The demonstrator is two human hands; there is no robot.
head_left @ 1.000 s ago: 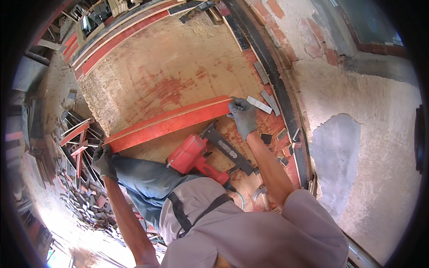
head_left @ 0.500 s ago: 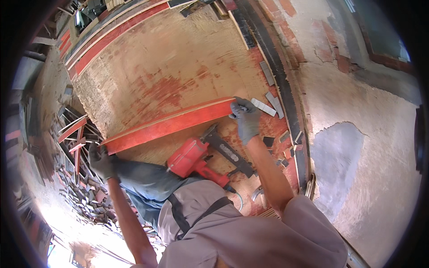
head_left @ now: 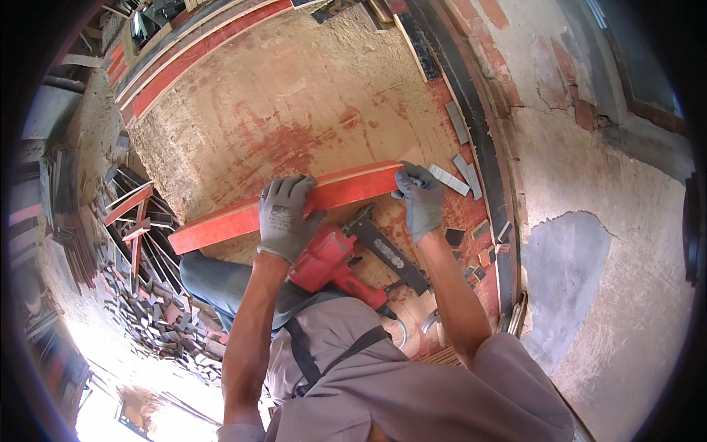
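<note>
A long red-faced wooden strip (head_left: 221, 225) lies slantwise across the near part of the wooden worktop (head_left: 221, 140). My left hand (head_left: 283, 214), in a grey glove, grips it around the middle with fingers over its far edge. At its right end my right hand (head_left: 422, 195), also gloved, is closed on the strip. Just nearer than the strip rests a red and black nail gun (head_left: 324, 258), partly hidden by my left hand and forearm. The strip's left end sticks out past the worktop's near left corner, above my leg.
Grey nail strips (head_left: 449, 179) lie right of my right hand, with small offcuts (head_left: 482, 256) nearer. A black rail (head_left: 475, 110) edges the worktop beside the wall (head_left: 567, 169). Red strips (head_left: 213, 51) line the far edge. Scrap wood (head_left: 158, 317) is heaped on the floor at left.
My left hand has moved from the strip's left end rightward to its middle. My right hand stays on the right end. The whole view has shifted slightly.
</note>
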